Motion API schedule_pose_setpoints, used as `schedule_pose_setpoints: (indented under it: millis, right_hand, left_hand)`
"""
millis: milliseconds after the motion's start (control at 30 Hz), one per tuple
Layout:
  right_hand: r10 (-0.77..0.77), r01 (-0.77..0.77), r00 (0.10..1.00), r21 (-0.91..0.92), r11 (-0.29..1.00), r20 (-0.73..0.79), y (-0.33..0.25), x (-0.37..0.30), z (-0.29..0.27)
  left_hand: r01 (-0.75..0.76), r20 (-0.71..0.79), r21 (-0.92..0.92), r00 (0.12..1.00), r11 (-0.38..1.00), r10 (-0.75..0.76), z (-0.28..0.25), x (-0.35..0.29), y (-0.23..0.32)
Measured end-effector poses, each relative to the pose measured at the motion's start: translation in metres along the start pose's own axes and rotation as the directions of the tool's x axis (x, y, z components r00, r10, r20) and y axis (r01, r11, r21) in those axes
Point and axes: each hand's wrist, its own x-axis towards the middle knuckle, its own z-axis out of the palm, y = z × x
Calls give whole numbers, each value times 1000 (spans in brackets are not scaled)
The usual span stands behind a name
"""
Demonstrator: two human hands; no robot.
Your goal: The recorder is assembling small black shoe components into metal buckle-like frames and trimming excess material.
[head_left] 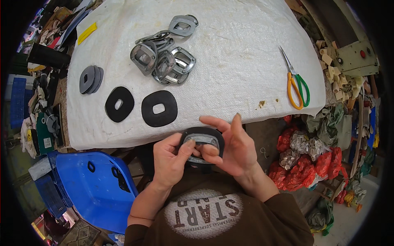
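Item 1: shirt (164, 223), brown, at the table's (230, 61) near side. Front print (205, 213) of capital letters on a pale, speckled oval. Main row in large, dark, heavily worn block capitals; a shorter row of large capitals beside it on the side toward the table, partly lost in a fold; a line of much smaller capitals on the side away from the table. Larger lettering legible, finest line only in part.

Item 2: label (48, 142), small, white, roughly rectangular, on a green article (42, 128) left of the table. Dark marks on its face, too small to read.
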Motion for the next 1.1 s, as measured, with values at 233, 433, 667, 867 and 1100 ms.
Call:
schedule_pose_setpoints:
  millis: [233, 433, 667, 867, 1100]
  right_hand:
    - [62, -67, 988, 32, 997, 143, -2, -1, -15]
    - [-121, 140, 989, -253, 957, 87, 2, -2, -12]
    - [-284, 255, 957, -661, 705, 67, 9, -5, -5]
    - [-356, 278, 933, -733, 620, 54, 10, -4, -4]
    - [-263, 194, 965, -713, 673, 15, 1, -11, -10]
  left_hand:
    - [39, 6, 20, 999, 999, -39, 8, -2, -6]
    - [-35, -117, 91, 992, 995, 45, 12, 1, 9]
    - [-184, -162, 364, 953, 913, 257, 15, -2, 0]
    - [-211, -137, 455, 943, 865, 302, 10, -4, -5]
    - [-166, -225, 298, 945, 940, 238, 13, 0, 2]
